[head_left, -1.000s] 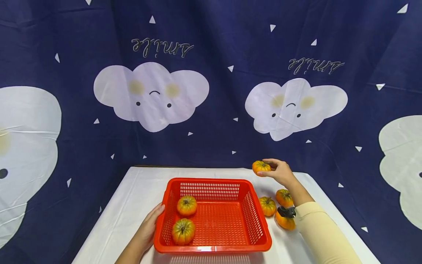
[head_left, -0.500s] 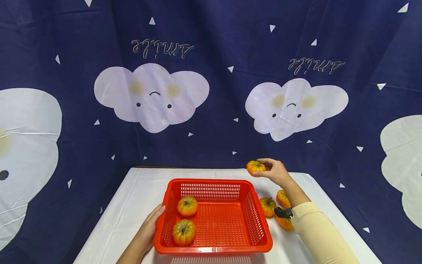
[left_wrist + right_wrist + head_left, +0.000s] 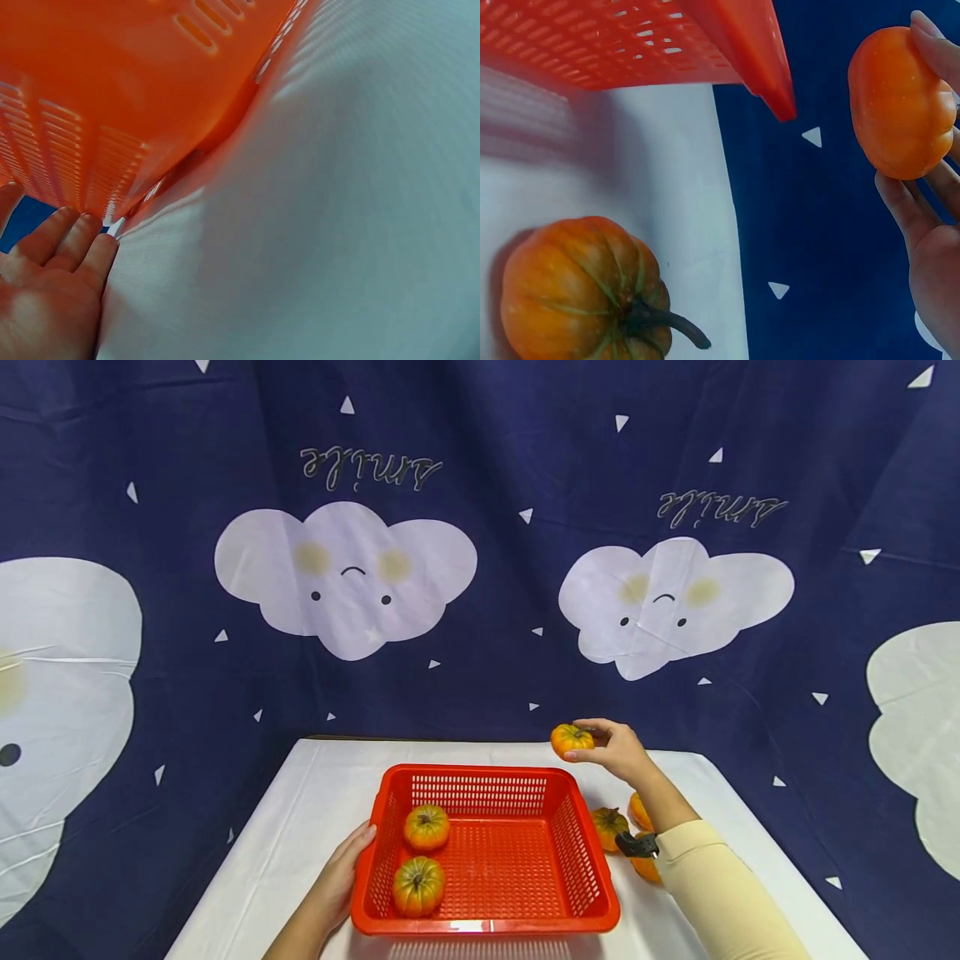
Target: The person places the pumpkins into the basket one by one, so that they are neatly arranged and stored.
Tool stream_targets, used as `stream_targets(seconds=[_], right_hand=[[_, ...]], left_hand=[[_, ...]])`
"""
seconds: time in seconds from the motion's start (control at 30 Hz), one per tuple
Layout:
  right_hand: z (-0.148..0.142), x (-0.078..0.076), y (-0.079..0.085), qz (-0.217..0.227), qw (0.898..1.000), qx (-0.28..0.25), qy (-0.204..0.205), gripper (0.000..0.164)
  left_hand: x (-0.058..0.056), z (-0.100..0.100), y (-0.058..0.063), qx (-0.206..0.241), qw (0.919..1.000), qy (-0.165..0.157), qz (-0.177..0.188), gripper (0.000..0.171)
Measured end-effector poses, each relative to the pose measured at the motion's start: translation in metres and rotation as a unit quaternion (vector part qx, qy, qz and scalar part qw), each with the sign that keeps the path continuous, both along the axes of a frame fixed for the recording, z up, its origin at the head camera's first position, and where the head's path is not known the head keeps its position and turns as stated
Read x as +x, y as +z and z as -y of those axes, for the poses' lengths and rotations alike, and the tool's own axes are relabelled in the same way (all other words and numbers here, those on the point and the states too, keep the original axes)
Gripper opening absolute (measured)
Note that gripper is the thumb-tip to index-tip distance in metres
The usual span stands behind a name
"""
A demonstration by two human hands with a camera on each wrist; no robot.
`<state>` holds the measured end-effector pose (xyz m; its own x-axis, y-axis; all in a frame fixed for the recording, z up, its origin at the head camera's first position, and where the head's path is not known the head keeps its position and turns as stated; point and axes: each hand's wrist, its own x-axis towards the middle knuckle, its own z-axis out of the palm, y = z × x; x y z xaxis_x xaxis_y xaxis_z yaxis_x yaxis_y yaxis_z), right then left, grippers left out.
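Observation:
In the head view my right hand holds a small orange pumpkin in the air, beyond the back right corner of the red basket. The right wrist view shows thumb and fingertips on opposite sides of this pumpkin. My left hand rests against the basket's left side, its fingers fairly straight at the slotted outer wall in the left wrist view. Inside the basket, along its left side, sit two pumpkins, one farther back and one nearer.
Right of the basket, on the white-covered table, lies a greenish-orange pumpkin. Two more pumpkins beside it are partly hidden by my right forearm and the black wrist device. A dark blue cloud-patterned curtain hangs behind the table.
My right hand has moved a little left with the pumpkin, and its forearm now covers more of the pumpkins on the table. The left hand and basket have stayed in place.

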<state>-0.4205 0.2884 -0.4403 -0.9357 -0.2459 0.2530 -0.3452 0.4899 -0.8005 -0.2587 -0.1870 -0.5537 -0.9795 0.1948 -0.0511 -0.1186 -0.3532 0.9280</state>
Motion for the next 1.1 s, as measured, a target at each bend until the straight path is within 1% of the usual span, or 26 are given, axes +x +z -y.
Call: stream_targets(seconds=[0.2,0.3,0.43,0.53,0.77,0.93,1.1], right_hand=[[0.006,0.003,-0.004,0.006,1.000,-0.008,0.014,0.066],[0.009,0.002,-0.004,0.001,1.000,-0.015,0.024,0.066],[0.014,0.003,-0.003,-0.003,0.999,-0.030,0.039,0.065],[0.018,0.004,-0.002,-0.002,0.998,-0.030,0.049,0.064],[0.032,0.010,0.000,-0.016,0.997,-0.015,0.072,0.062],[0.041,0.009,0.002,-0.030,0.996,-0.018,0.087,0.062],[0.050,0.008,0.007,-0.032,0.993,-0.034,0.108,0.062]], left_hand=[[0.001,-0.001,0.001,0.000,1.0000,-0.006,-0.004,0.069],[0.000,0.000,0.001,0.002,0.9999,-0.008,-0.006,0.069],[0.000,0.001,0.001,0.000,0.9996,-0.015,-0.022,0.070],[0.000,0.001,0.001,-0.001,0.9993,-0.019,-0.032,0.070],[0.000,0.001,0.001,0.001,0.9996,-0.017,-0.022,0.069],[0.000,0.001,0.001,-0.004,0.9997,-0.013,-0.021,0.069],[0.001,0.000,0.002,-0.003,0.9998,-0.010,-0.016,0.069]])
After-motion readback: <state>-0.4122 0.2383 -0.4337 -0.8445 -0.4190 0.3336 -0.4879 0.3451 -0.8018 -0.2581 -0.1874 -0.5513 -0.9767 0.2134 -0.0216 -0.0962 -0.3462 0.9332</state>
